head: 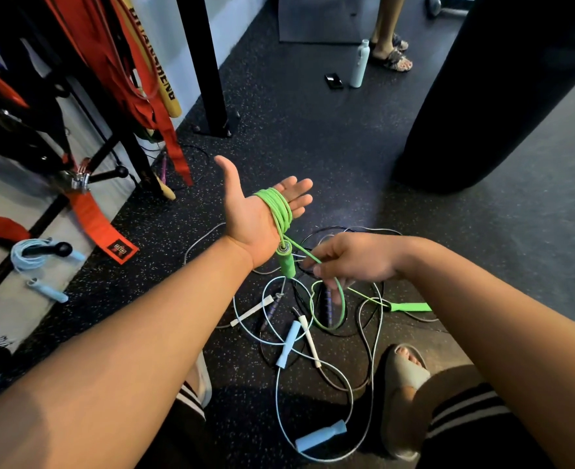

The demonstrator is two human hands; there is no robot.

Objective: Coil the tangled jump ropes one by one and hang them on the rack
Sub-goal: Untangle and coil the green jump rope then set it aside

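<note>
My left hand (pixel 252 211) is held out palm up with fingers spread, and a green jump rope (pixel 277 208) is wound around it in several turns. One green handle (pixel 286 260) dangles below that palm. My right hand (pixel 353 262) pinches the loose green cord just right of the handle. That cord loops down to the floor, where the other green handle (pixel 411 307) lies. Under my hands is a tangled pile (pixel 313 333) of black, white and light blue ropes. At the left stands the rack (pixel 110 137), with a coiled light blue rope (pixel 32 255) on a peg.
Red and orange bands (pixel 137 79) hang from the rack. A black post (pixel 211 69) is bolted to the floor behind. A dark punching bag (pixel 502 89) fills the right. A bottle (pixel 360 64), a phone (pixel 334 80) and another person's feet (pixel 392 55) are farther back. My sandalled foot (pixel 402 397) is beside the pile.
</note>
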